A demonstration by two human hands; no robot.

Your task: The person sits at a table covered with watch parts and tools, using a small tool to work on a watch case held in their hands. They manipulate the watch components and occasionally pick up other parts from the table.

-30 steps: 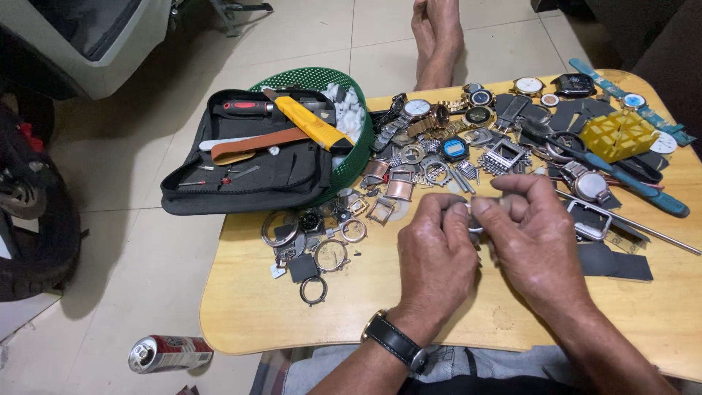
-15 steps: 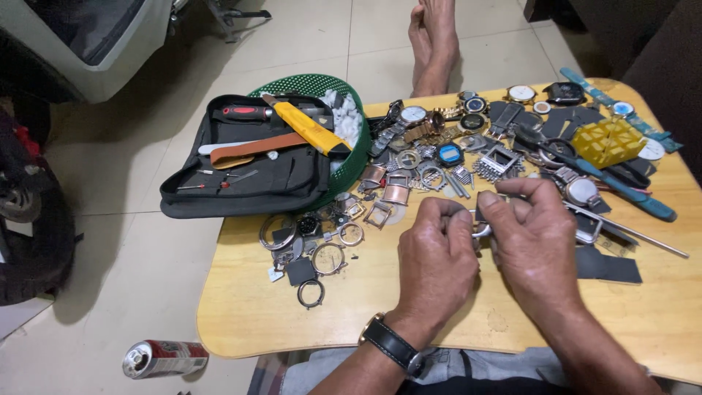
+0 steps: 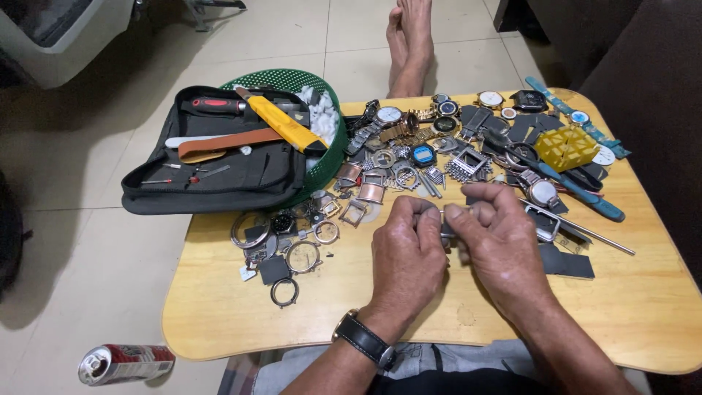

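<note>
In the head view, the left hand (image 3: 409, 252) and right hand (image 3: 501, 245) meet over the middle of the table (image 3: 241, 322), fingers of both pinched together on a small metal part (image 3: 446, 223) between them. Watch cases (image 3: 369, 186) lie at 11 o'clock from the hands, rings (image 3: 301, 256) at 9 o'clock. A tool pouch (image 3: 219, 172) sits at 10 o'clock, a yellow block (image 3: 567, 146) at 2 o'clock.
</note>
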